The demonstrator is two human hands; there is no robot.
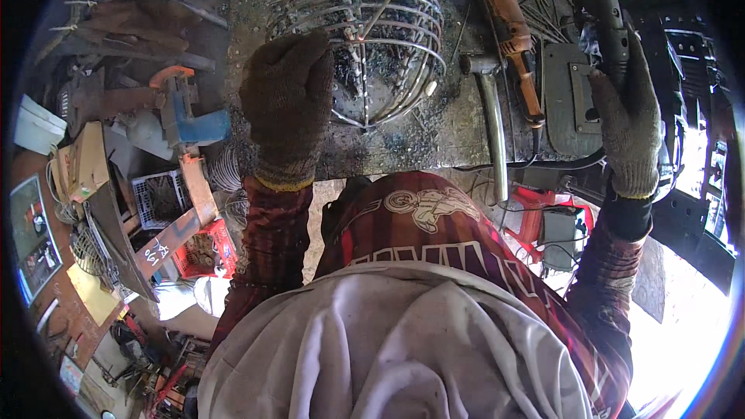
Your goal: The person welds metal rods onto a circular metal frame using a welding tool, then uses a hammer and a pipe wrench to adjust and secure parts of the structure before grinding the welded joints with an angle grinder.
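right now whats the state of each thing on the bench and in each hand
left hand: gloved, closed around a thin rod at the wire cage
wire cage: domed, lying on the bench, rod tip touching it
right hand: gloved, gripping a dark handle
dark handle: held, raised over the bench edge
hammer: lying flat, untouched
orange grinder: lying flat, untouched

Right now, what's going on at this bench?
A person in knit work gloves is working on a round wire cage that sits on a grimy metal workbench. The left hand is at the cage's near left side, closed around something thin, where a small bright spot shows on the wires. The right hand rests on a dark tool by a grey welding mask. A hammer and an orange angle grinder lie between them, untouched.
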